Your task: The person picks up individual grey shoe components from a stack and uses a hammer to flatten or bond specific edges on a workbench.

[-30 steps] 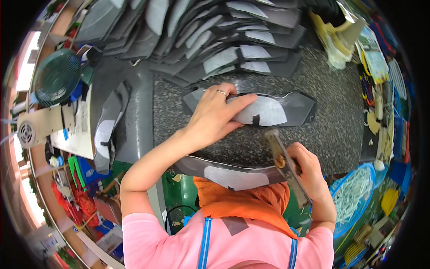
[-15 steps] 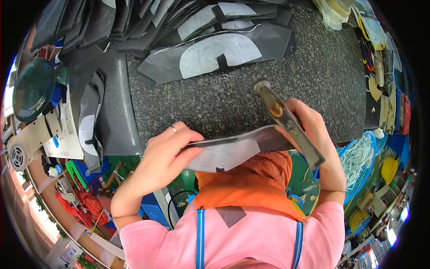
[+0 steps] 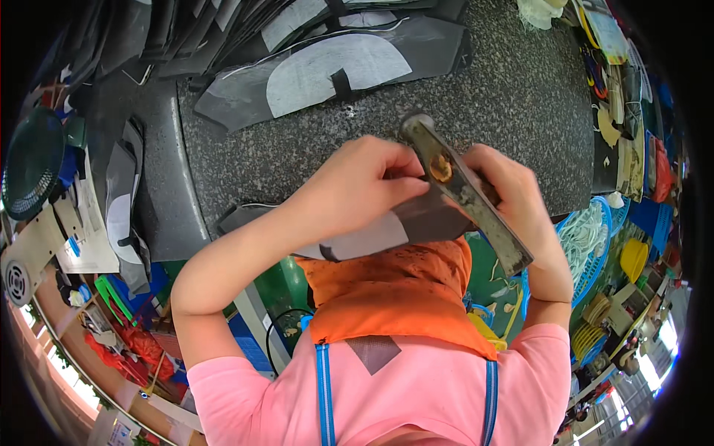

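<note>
My left hand (image 3: 368,178) is closed, thumb and fingertips pinched at the upper edge of a dark grey sheet piece (image 3: 439,215) with a pale patch. Whatever sits between the fingertips is too small to make out. The piece lies along the near edge of the stone-topped table, partly hidden by my left forearm. My right hand (image 3: 506,182) is closed around a hammer, its fingers also by the right end of the piece. The hammer's metal head (image 3: 476,212) points up toward me, a wooden handle end showing in its eye; the rest of the handle is hidden.
A similar grey piece with a white half-round patch (image 3: 338,70) lies ahead on the speckled table (image 3: 513,97). Stacked dark pieces (image 3: 178,33) fill the far left. More pieces (image 3: 126,208) lie at left, near a green fan (image 3: 33,163). A blue basket of cords (image 3: 584,245) stands at right.
My left hand has moved right along the piece, from its left end to beside the hammer head. The right hand still holds the hammer. The whole view has shifted slightly.
</note>
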Demonstrator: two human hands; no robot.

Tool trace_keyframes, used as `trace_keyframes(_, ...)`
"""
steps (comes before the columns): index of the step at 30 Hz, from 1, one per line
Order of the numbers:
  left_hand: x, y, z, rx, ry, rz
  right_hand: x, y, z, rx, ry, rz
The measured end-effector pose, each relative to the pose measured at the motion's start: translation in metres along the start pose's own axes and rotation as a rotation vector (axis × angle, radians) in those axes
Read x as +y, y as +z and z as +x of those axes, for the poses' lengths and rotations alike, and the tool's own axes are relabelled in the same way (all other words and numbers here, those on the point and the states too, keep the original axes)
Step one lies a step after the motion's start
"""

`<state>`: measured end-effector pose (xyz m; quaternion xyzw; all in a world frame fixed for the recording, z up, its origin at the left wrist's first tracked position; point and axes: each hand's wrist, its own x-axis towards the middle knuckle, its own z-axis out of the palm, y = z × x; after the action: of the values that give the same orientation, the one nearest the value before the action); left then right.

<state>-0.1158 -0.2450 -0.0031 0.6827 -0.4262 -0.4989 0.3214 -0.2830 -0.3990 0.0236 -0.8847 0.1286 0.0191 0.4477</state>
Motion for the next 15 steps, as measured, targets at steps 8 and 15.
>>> trace_keyframes(8,-0.013,0.024,0.004,0.345,0.263,0.524,0.000,-0.032,-0.012,-0.173,0.022,-0.223)
trace_keyframes(15,-0.024,0.024,0.000,0.401,0.392,0.539,0.000,-0.038,-0.015,-0.194,0.049,-0.261)
